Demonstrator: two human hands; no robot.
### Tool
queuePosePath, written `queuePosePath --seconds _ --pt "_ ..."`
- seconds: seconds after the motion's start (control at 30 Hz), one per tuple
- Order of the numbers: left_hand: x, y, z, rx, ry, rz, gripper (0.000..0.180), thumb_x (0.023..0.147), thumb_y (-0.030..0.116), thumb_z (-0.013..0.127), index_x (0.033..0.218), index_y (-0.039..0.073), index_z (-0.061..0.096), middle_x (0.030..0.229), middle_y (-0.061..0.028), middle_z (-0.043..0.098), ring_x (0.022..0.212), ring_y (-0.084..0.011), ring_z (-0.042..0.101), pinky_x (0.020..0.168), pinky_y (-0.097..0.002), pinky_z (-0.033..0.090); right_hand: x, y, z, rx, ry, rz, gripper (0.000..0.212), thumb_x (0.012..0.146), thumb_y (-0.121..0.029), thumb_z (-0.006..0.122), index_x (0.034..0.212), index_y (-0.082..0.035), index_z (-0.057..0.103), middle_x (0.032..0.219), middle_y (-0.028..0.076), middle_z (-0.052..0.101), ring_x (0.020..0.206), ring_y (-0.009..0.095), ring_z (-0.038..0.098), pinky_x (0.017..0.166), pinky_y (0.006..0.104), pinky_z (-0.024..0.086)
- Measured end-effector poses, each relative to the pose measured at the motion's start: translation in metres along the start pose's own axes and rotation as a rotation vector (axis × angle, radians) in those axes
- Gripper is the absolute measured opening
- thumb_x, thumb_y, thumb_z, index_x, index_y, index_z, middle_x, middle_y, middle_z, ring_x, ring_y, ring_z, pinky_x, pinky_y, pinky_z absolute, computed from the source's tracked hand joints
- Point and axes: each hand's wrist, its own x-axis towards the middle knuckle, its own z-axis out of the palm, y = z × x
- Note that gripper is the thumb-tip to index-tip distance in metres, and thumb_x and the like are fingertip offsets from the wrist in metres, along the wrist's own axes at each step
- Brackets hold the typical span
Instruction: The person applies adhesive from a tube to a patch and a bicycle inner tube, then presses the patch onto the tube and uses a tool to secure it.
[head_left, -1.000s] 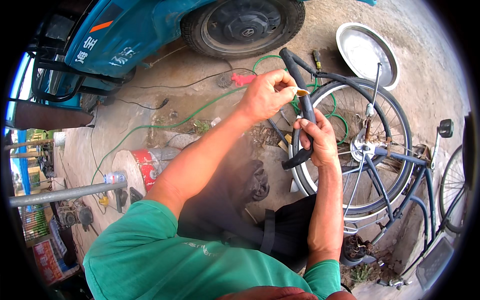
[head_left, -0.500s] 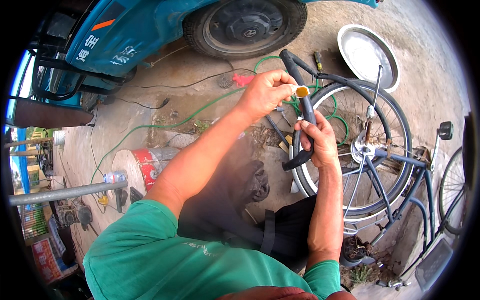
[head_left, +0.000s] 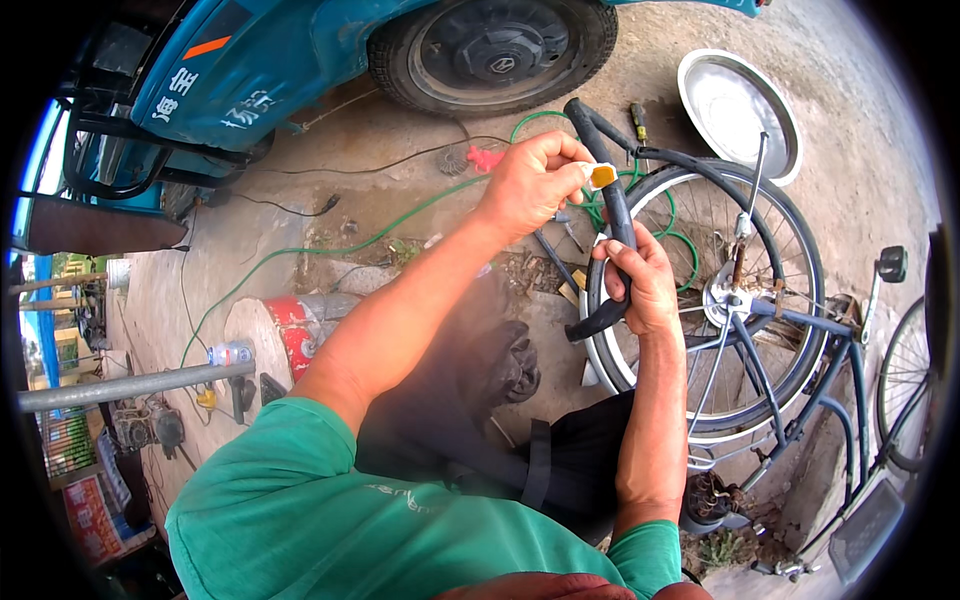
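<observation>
A black bicycle inner tube [head_left: 619, 218] hangs partly out of the rear wheel [head_left: 812, 270] of a dark blue bicycle [head_left: 800, 325], which lies on its side. My right hand [head_left: 640, 278] is closed around the tube, thumb on top. Farther up the tube, my left hand [head_left: 532, 188] pinches the white edge of a small orange-yellow patch [head_left: 602, 176] between thumb and fingertips. The patch is over the tube; whether it is stuck down I cannot tell.
A yellow-and-black screwdriver [head_left: 638, 120] and a round metal basin [head_left: 738, 115] lie beyond the wheel. A green hose [head_left: 330, 247] winds across the ground. The blue vehicle's tyre [head_left: 495, 50] stands ahead. At left are a red-and-white drum [head_left: 287, 330] and a metal pole [head_left: 120, 390].
The patch and the tube below it have moved very slightly away from me. Both hands keep their grips.
</observation>
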Motion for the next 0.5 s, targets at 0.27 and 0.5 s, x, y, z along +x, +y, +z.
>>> queuePosePath --seconds 0.27,0.5 --pt "-0.002 0.000 0.007 0.007 -0.029 0.074 0.009 0.094 0.009 0.064 0.100 0.002 0.066 0.085 -0.0010 0.068 0.070 -0.0054 0.060 0.064 -0.0222 0.050 0.002 0.002 0.001 0.014 -0.005 0.005 0.042 0.093 -0.008 0.062 0.133 0.000 0.053 0.086 0.006 0.068 0.047 0.004 0.045 0.042 0.0175 0.032" --pt "-0.002 -0.007 0.011 0.161 -0.054 0.201 0.010 0.094 0.008 0.061 0.098 0.000 0.067 0.084 -0.0037 0.071 0.075 -0.0080 0.066 0.069 -0.0260 0.054 0.002 0.001 0.000 0.012 -0.007 0.001 0.039 0.093 -0.010 0.063 0.130 -0.001 0.054 0.087 0.006 0.068 0.048 0.004 0.046 0.042 0.0178 0.032"
